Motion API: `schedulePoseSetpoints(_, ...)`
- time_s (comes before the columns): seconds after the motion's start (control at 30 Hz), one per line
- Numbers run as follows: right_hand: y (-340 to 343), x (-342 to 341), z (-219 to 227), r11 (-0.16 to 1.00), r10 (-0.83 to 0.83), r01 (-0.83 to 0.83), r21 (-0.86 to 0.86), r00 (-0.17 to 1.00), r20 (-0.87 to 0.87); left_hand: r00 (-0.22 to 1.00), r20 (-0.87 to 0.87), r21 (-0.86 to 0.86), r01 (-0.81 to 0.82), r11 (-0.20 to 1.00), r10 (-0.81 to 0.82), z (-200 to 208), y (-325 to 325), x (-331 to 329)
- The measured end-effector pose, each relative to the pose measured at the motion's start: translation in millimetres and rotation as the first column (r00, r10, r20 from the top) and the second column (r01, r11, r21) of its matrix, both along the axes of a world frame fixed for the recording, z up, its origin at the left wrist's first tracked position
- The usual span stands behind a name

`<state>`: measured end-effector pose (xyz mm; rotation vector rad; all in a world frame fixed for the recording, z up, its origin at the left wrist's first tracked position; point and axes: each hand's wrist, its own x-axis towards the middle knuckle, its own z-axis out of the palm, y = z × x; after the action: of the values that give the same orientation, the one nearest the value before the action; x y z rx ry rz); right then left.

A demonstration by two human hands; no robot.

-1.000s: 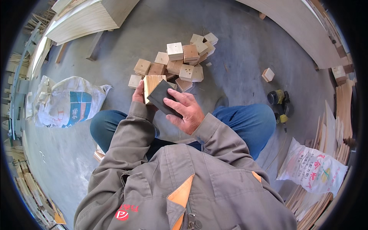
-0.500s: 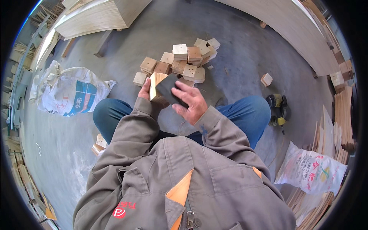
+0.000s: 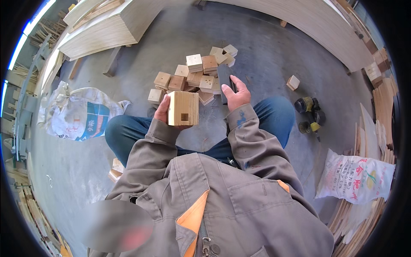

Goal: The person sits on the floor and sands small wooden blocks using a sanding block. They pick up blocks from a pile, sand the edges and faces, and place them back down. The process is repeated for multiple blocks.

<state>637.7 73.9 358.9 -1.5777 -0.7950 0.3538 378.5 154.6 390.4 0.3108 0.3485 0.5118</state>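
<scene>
My left hand [image 3: 162, 109] grips a pale wooden block [image 3: 183, 108] from its left side, with some fingers hidden beneath it. A small square hole shows in the block's upturned face. To the right, apart from the block, my right hand [image 3: 238, 94] is closed on a dark, flat sanding block [image 3: 225, 82], thumb and fingers on its edge. Just beyond both hands lies a loose pile of similar wooden blocks [image 3: 194, 63], some with drilled holes.
A white woven sack [image 3: 60, 115] lies at left and another white sack [image 3: 342, 175] at right. A yellow-black power sander [image 3: 309, 112] rests beside my right knee, near a single block [image 3: 293, 83]. Stacked boards [image 3: 115, 30] stand at the back.
The sanding block has come off the wooden block and moved right with my right hand. The wooden block has turned, bringing its holed face up.
</scene>
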Motion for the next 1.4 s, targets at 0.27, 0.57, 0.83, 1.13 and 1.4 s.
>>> schedulePoseSetpoints(0.27, -12.5, -14.1, 4.8, 0.993, 0.091, -0.112, -0.042, 0.935, -0.342, 0.981, 0.193, 0.025, 0.013, 1.0, -0.017, -14.9, 15.6, -2.0)
schedulePoseSetpoints(0.57, -17.3, -24.7, 14.8, 0.98, 0.158, -0.192, -0.052, 0.911, -0.381, 0.991, 0.108, 0.152, -0.097, 0.984, 0.081, -31.5, 32.2, -23.0)
schedulePoseSetpoints(0.83, -22.6, -38.1, 34.0, 0.924, 0.363, -0.38, 0.043, 0.837, -0.41, 0.962, -0.2, 0.57, -0.041, 0.821, 0.187, -39.9, 40.9, -14.8)
schedulePoseSetpoints(1.13, -31.7, -29.6, 25.7, 0.936, 0.327, -0.35, -0.049, 0.91, -0.255, 0.814, -0.306, 0.85, 0.001, 0.526, 0.494, -44.2, 21.8, -1.4)
schedulePoseSetpoints(1.4, -17.7, -49.4, 1.3, 0.857, 0.476, -0.472, -0.209, 0.879, -0.032, 0.675, -0.374, 0.919, 0.177, 0.353, 0.636, -68.5, 19.4, 2.3)
